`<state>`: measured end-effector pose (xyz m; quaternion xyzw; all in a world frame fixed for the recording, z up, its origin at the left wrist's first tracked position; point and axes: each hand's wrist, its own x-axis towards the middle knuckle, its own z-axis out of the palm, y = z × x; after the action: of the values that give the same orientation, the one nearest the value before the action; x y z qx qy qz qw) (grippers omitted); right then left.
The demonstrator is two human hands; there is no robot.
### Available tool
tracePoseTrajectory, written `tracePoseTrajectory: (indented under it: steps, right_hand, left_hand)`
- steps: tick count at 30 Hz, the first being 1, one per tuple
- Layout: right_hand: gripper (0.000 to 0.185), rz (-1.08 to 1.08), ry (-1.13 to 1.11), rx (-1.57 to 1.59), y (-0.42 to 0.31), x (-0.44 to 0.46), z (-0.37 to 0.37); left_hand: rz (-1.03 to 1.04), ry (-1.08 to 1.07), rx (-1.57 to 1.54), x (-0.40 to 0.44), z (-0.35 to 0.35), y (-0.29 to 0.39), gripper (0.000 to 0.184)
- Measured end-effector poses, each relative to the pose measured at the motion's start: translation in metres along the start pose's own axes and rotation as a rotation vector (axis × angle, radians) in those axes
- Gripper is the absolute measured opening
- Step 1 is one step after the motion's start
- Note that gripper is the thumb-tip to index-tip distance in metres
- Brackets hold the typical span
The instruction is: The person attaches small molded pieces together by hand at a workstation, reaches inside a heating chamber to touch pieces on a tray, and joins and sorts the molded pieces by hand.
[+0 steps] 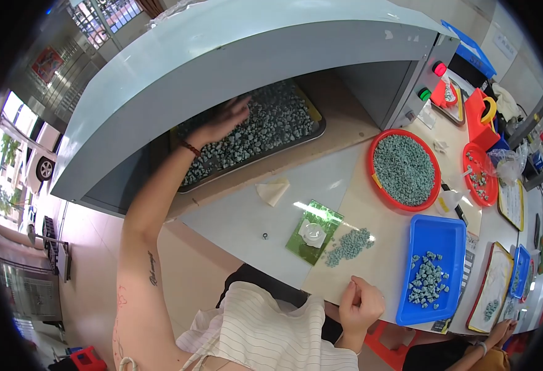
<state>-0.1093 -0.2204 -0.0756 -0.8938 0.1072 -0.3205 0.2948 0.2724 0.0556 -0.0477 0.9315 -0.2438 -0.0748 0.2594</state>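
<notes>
My left hand reaches into a grey box-like machine, its fingers stretched out over dark-and-pale stone pieces. These pieces cover a black tray inside the opening. Whether the fingertips touch the stones is hard to see. At the table's front edge, my right hand is closed, fingers curled together; anything inside it is hidden. Just beyond it lies a loose pile of small green-blue stones. Beside that pile, a shiny green card carries a clear, roundish piece.
A red round basket holds many green stones. Nearer stands a blue tray with larger pieces. A folded paper lies before the machine, which has red and green buttons. Another person's hands are at the lower right.
</notes>
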Motion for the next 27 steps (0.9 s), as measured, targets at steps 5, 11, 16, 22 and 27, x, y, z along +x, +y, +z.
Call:
tracePoseTrajectory:
  steps: [5, 11, 16, 22, 27]
  right_hand:
    - [0.008, -0.006, -0.011, -0.006, 0.001, 0.0, -0.001]
    - [0.01, -0.007, -0.02, -0.017, 0.001, 0.0, -0.001]
    - [0.01, -0.004, -0.016, -0.032, 0.0, 0.002, 0.0]
    - [0.011, -0.007, -0.039, -0.03, 0.0, 0.003, -0.001]
    - [0.011, -0.003, -0.027, -0.025, 0.0, 0.002, -0.002]
  left_hand:
    - [0.428, -0.057, 0.127, -0.032, 0.019, 0.045, 0.053]
    - [0.31, -0.034, 0.443, -0.025, 0.015, 0.028, 0.049]
    - [0.275, -0.108, 0.476, -0.032, 0.017, 0.035, 0.054]
    - [0.108, -0.289, 0.092, -0.009, -0.016, 0.063, 0.047]
    - [0.284, 0.159, 0.35, 0.023, 0.014, 0.046, 0.053]
